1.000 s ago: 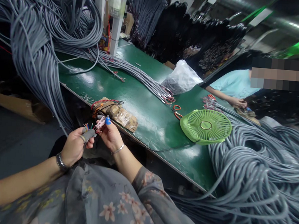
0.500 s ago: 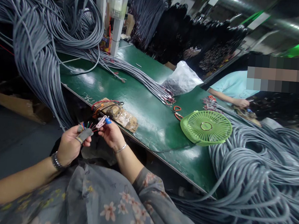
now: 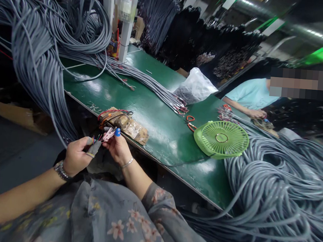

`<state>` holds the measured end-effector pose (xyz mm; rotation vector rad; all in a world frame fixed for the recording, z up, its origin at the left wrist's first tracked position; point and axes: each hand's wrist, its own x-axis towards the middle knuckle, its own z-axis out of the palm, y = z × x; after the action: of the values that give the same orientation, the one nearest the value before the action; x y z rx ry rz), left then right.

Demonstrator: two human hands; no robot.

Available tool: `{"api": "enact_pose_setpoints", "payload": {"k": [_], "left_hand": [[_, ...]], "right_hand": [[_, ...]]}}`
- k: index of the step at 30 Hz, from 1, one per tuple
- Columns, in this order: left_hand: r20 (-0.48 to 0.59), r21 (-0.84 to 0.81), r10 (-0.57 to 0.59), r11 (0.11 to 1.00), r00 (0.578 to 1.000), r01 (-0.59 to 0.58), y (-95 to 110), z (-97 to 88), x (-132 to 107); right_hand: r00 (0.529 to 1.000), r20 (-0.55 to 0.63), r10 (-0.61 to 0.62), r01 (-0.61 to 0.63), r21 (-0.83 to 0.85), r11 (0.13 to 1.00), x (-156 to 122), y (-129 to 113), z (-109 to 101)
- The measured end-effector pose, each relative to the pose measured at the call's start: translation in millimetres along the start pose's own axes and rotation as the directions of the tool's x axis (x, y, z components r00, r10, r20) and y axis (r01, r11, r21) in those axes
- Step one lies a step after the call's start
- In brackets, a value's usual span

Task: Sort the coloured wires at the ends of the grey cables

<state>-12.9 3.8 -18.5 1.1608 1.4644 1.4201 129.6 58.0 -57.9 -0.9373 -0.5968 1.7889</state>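
My left hand (image 3: 77, 154) is closed on the end of a grey cable; thin coloured wires (image 3: 98, 137) fan out from between its fingers. Grey wrapping covers some of those fingertips. Facing it, my right hand (image 3: 118, 149) pinches a small pale pink slotted piece (image 3: 109, 134), its exact kind unclear, against the wire ends. A blue cover (image 3: 117, 132) sits on the right thumb. Just beyond both hands, at the table edge, lies a taped brown block (image 3: 134, 128) with red and black leads and orange parts at its left end.
A green fan (image 3: 221, 138) stands on the green table (image 3: 152, 98), with orange-handled scissors (image 3: 189, 121) beside it. Grey cable bundles (image 3: 279, 190) pile up at right and hang over the left edge (image 3: 41, 52). A plastic bag (image 3: 196, 86) lies behind. Across the table a co-worker (image 3: 250, 94) handles something small.
My left hand has turned and moved slightly right, bringing the wires closer to the pink piece. The right hand has shifted a little and still pinches that piece.
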Motion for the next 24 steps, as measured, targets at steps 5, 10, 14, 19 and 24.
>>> {"api": "enact_pose_setpoints", "payload": {"k": [5, 10, 14, 19, 24], "left_hand": [[0.022, 0.184, 0.190, 0.964, 0.981, -0.191, -2.4, 1.1, 0.9], [0.014, 0.165, 0.191, 0.968, 0.981, -0.191, -1.7, 2.6, 1.6], [0.023, 0.165, 0.203, 0.965, 0.979, -0.204, -0.4, 2.2, 0.9], [0.040, 0.182, 0.218, 0.958, 0.975, -0.222, -1.0, 0.5, -1.1], [0.044, 0.168, 0.149, 0.974, 0.988, -0.155, -2.8, -3.3, -6.8]], "right_hand": [[0.999, -0.026, 0.036, -0.033, 0.112, 0.993, 1.7, -0.9, 4.4], [0.999, -0.041, 0.023, -0.017, 0.142, 0.990, 5.3, 4.7, 2.6], [0.999, -0.011, 0.041, -0.039, 0.144, 0.989, 2.9, 4.6, 3.5], [0.991, 0.085, 0.105, -0.115, 0.119, 0.986, -1.7, 2.3, 1.0], [0.947, 0.246, 0.208, -0.199, -0.061, 0.978, -8.6, 1.6, -12.2]]}}
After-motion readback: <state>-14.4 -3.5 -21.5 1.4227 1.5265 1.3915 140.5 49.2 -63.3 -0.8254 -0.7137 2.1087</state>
